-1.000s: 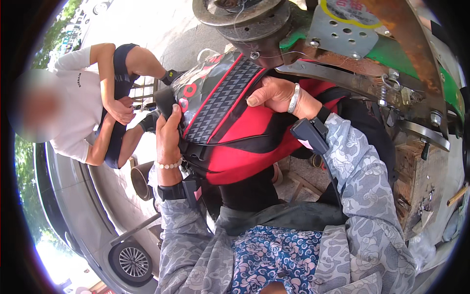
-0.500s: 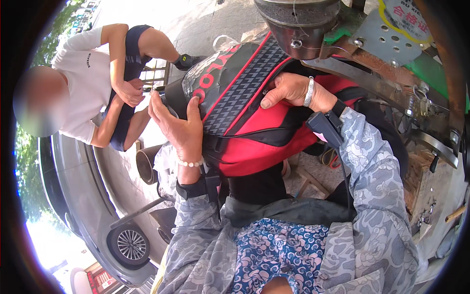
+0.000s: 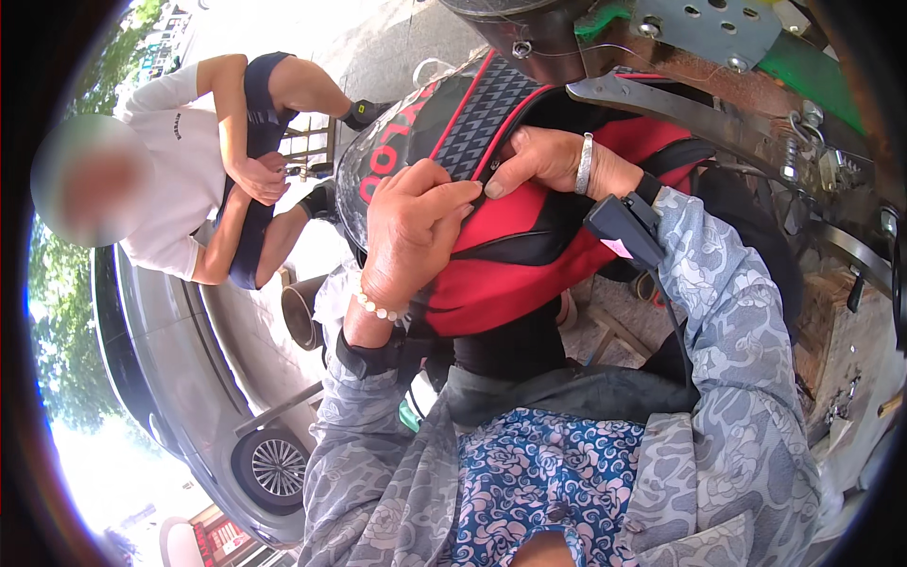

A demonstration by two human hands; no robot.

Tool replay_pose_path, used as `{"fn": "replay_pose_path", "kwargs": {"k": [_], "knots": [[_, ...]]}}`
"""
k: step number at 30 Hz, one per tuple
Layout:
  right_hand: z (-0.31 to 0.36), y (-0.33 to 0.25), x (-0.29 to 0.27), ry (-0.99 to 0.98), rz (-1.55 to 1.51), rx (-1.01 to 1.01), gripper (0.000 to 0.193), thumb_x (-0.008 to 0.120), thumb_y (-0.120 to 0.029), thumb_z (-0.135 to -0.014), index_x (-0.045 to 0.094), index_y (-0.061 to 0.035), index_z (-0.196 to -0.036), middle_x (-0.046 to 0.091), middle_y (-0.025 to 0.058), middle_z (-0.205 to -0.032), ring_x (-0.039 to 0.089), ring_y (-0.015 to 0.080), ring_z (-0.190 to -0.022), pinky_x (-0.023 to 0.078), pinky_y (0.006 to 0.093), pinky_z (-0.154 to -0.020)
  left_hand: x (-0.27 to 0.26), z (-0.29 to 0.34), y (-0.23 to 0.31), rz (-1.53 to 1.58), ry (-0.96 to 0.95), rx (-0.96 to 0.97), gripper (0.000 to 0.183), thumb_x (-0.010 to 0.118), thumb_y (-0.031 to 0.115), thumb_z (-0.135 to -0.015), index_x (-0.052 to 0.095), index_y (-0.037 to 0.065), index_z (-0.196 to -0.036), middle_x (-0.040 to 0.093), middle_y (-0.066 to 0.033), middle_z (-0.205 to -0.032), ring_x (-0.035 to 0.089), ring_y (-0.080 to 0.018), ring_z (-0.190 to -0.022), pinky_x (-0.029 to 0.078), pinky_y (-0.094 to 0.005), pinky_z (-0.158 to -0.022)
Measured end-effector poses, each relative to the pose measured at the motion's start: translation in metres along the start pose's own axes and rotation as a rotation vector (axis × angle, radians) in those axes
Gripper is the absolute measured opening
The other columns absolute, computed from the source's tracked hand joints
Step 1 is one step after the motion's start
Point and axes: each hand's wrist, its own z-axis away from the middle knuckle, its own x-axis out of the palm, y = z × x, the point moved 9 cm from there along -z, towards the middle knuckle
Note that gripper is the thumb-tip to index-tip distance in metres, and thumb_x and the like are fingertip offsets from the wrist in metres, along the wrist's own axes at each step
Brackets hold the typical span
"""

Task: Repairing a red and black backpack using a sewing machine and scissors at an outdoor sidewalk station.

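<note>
Here we are with the red-and-black bag (image 3: 524, 227) spread out in front of us, its far end running behind the machine's round metal head (image 3: 529, 47), and both hands at work on its edge. Our right hand (image 3: 539, 168) grasps the dark border beside the patterned band (image 3: 479, 118), thumb on top, fingers mostly tucked out of sight beneath the fold. In comes our left hand (image 3: 416, 222), fingers curled, index fingertip almost at the right thumb; we can't tell whether it has closed on anything, because its own knuckles hide the spot.

Good handling here, we'd judge, is all about the right hand: hold that border firm so the slippery fabric doesn't creep, and leave the small work to the left. Keep the two sets of fingertips close, tug lightly along the edge rather than across it, and the band should lie without puckers. Watch that fine thread (image 3: 614, 59) by the machine, too; snag it with a sleeve and we could be in a tangle!
</note>
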Motion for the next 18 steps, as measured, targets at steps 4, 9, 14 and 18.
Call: {"fn": "replay_pose_path", "kwargs": {"k": [4,9,14,18], "knots": [[0.004,-0.010,0.005,-0.047,-0.065,-0.028,0.051,0.067,-0.002,-0.068,0.053,-0.0019,-0.116,0.061,0.0071,-0.108,0.057,0.0148,-0.098,0.043,0.0289,-0.091,0.006,-0.001,-0.001,0.005,0.019,0.012,0.016,0.064,-0.001,-0.066,0.066,0.008,-0.079,0.055,-0.0034,-0.073,0.056,-0.0233,-0.069,0.042,-0.0337,-0.063],[-0.001,-0.017,0.012,0.004,-0.046,-0.027,0.035,0.069,-0.006,-0.068,0.061,-0.0017,-0.102,0.065,0.0070,-0.095,0.060,0.0122,-0.083,0.045,0.0252,-0.082,0.004,0.004,-0.022,0.283,0.097,-0.111,0.011,0.063,0.000,-0.067,0.063,0.008,-0.074,0.058,-0.0038,-0.072,0.057,-0.0233,-0.067,0.040,-0.0328,-0.063],[0.005,-0.017,0.003,0.060,0.109,0.024,0.042,0.066,-0.007,-0.065,0.060,0.0007,-0.105,0.063,0.0062,-0.101,0.058,0.0147,-0.090,0.044,0.0282,-0.086,0.009,-0.004,-0.025,0.143,0.214,-0.154,0.019,0.066,0.004,-0.065,0.061,0.003,-0.084,0.058,-0.0094,-0.073,0.059,-0.0244,-0.065,0.045,-0.0323,-0.056],[0.016,0.004,-0.016,0.144,0.225,0.141,0.047,0.069,-0.014,-0.062,0.057,0.0035,-0.104,0.061,0.0043,-0.097,0.058,0.0125,-0.089,0.046,0.0262,-0.080,0.014,0.012,-0.027,0.082,0.312,-0.245,0.021,0.067,0.014,-0.068,0.061,0.007,-0.086,0.062,-0.0062,-0.081,0.061,-0.0222,-0.077,0.042,-0.0354,-0.066]]}}
